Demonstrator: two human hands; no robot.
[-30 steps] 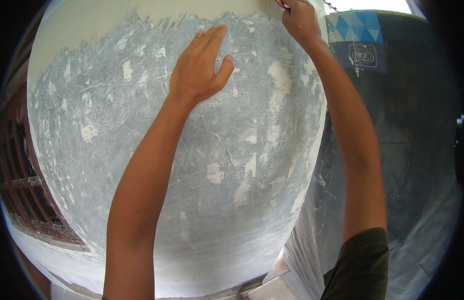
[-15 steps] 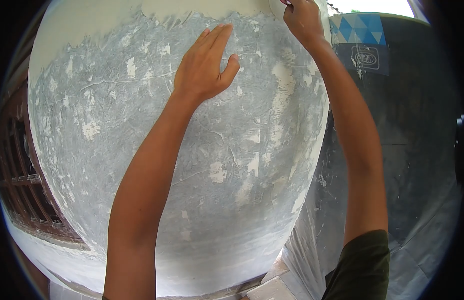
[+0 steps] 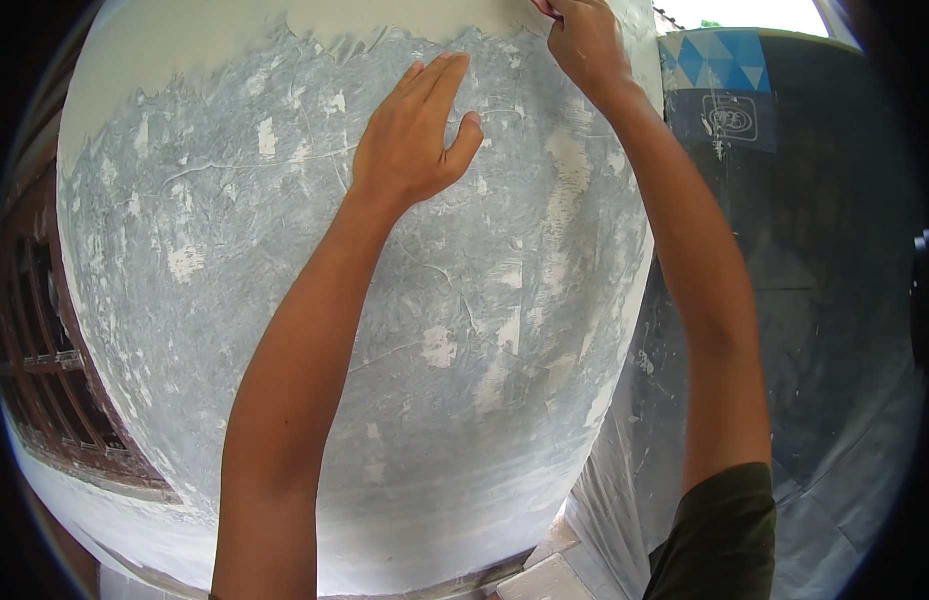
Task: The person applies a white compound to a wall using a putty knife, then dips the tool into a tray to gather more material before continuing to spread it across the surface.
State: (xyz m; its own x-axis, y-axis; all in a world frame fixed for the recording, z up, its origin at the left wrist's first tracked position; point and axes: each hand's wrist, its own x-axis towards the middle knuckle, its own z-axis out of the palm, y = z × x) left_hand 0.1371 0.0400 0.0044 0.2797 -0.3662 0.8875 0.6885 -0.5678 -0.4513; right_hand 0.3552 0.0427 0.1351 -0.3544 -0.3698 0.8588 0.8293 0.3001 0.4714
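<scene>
My left hand (image 3: 412, 135) lies flat against a grey wall (image 3: 284, 330) patched with white, its fingers stretched upward and its thumb apart. Nothing is in it. At the top edge of the view, my right hand (image 3: 587, 45) is closed around a reddish-pink object (image 3: 546, 7); most of that object is hidden or out of view. Both arms reach up along the wall. Cream-coloured coating (image 3: 194, 40) covers the wall's upper part and ends in a ragged edge just above my left hand.
A brown barred window frame (image 3: 64, 390) stands at the left. On the right are a dark panel (image 3: 834, 200) with a blue-and-white triangle pattern (image 3: 719, 62) and clear plastic sheeting (image 3: 609, 490). Pale tiles (image 3: 544, 580) lie at the bottom.
My right hand has moved slightly left and down along the upper wall, still holding the pink object. My left hand has barely moved.
</scene>
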